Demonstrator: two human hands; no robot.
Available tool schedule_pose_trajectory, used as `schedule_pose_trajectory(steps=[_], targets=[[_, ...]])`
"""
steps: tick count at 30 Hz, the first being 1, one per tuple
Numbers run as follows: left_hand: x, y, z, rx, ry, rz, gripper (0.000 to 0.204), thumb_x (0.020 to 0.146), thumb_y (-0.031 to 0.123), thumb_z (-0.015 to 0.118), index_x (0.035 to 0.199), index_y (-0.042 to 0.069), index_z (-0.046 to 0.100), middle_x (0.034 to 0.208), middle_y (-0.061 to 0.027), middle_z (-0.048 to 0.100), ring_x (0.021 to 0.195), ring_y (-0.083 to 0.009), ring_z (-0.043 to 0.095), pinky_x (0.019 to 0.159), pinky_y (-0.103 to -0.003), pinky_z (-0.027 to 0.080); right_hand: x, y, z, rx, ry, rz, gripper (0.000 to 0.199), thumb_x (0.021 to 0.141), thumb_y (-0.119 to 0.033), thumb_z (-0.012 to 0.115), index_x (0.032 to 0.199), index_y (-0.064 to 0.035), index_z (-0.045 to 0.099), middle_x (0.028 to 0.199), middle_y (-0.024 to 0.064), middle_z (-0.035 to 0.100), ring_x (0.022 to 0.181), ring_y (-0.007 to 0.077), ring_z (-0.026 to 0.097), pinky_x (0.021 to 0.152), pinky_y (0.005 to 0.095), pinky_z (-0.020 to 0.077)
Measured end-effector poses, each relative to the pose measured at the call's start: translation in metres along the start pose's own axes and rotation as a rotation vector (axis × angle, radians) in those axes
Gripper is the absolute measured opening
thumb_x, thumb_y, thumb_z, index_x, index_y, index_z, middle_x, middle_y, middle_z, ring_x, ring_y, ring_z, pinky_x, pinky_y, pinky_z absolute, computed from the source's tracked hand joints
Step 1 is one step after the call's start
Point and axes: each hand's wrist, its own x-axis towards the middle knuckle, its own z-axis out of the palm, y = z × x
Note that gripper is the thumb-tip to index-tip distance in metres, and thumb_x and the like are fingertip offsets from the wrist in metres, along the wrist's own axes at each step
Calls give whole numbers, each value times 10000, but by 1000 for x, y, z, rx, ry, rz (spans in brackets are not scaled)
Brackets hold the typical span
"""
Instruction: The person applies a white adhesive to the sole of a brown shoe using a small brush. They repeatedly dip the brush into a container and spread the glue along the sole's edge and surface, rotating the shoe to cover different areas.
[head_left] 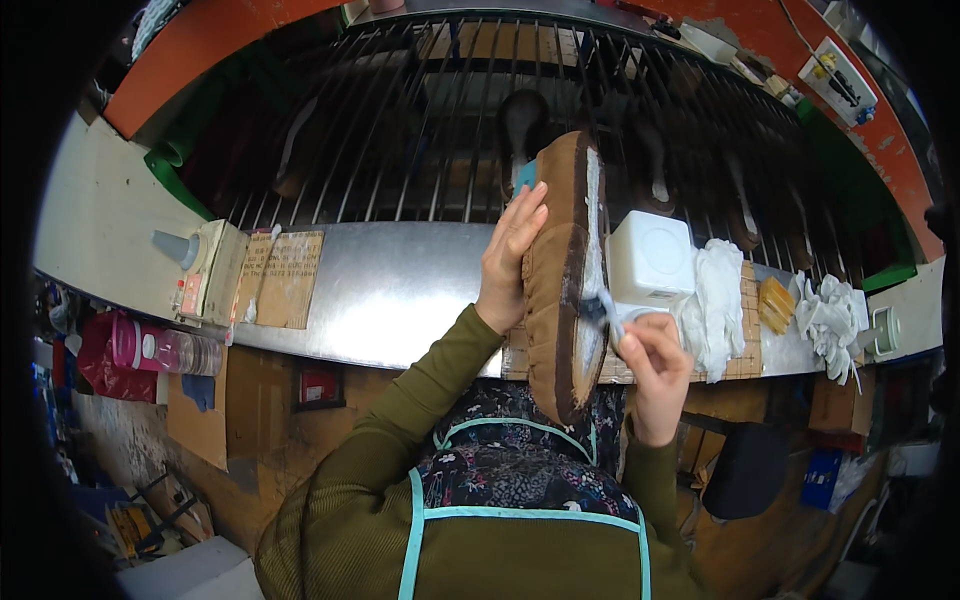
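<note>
A brown shoe upper [552, 270], apparently on a last, stands tilted on its side in front of me, its underside facing right. My left hand [512, 262] steadies it from the left, fingers closed against its brown side. White paste [593, 225] coats much of the underside. Pinched between the fingers of my right hand [657, 365] is a small brush [611, 318], its head at the lower half of that underside. The brush's bristles are partly blurred. A white plastic container [650, 250] stands just right of the shoe.
White gloves [715, 310] and an amber block [776, 304] lie right of the container, with more gloves [828, 315] beyond. Behind the metal bench [400, 285] runs a rack of bars [400, 130] holding several dark shoes. Cardboard [288, 280] lies at left.
</note>
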Motion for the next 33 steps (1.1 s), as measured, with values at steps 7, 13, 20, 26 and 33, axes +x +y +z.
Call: schedule_pose_trajectory(steps=[7, 13, 20, 26, 33], targets=[[-3, 0, -9, 87, -8, -49, 712, 715, 20, 753, 1341, 119, 428, 1426, -151, 437, 1322, -393, 391, 1060, -437, 388, -30, -8, 6, -51, -10, -25, 168, 806, -14, 709, 966, 37, 701, 953, 58, 520, 867, 127, 508, 771, 230, 416], [0, 5, -14, 133, -13, -38, 753, 674, 41, 789, 1335, 135, 440, 1422, -141, 447, 1323, -394, 390, 1051, -429, 399, -8, -4, 17, -235, 89, -213, 172, 808, -18, 710, 979, 1, 713, 929, 60, 526, 812, 118, 510, 673, 226, 422], [8, 7, -19, 164, -13, -19, 761, 657, 41, 798, 1325, 139, 449, 1419, -139, 451, 1321, -395, 390, 1048, -431, 406, 18, -13, 16, -402, 112, -454, 176, 799, -11, 714, 975, -12, 717, 913, 49, 537, 717, 99, 502, 612, 216, 414], [12, 5, -16, 155, -22, -54, 791, 636, 19, 797, 1337, 140, 451, 1420, -122, 453, 1318, -385, 394, 1060, -428, 394, 18, -18, 4, -396, -1, -402, 161, 792, -13, 719, 953, -7, 720, 895, 49, 539, 714, 104, 516, 598, 219, 423], [17, 6, -11, 144, -37, -114, 820, 618, -27, 779, 1348, 146, 447, 1430, -98, 444, 1317, -377, 394, 1075, -421, 379, 10, -20, -6, -405, -21, -397, 152, 794, -19, 721, 944, 3, 719, 898, 52, 540, 709, 98, 515, 597, 216, 422]])
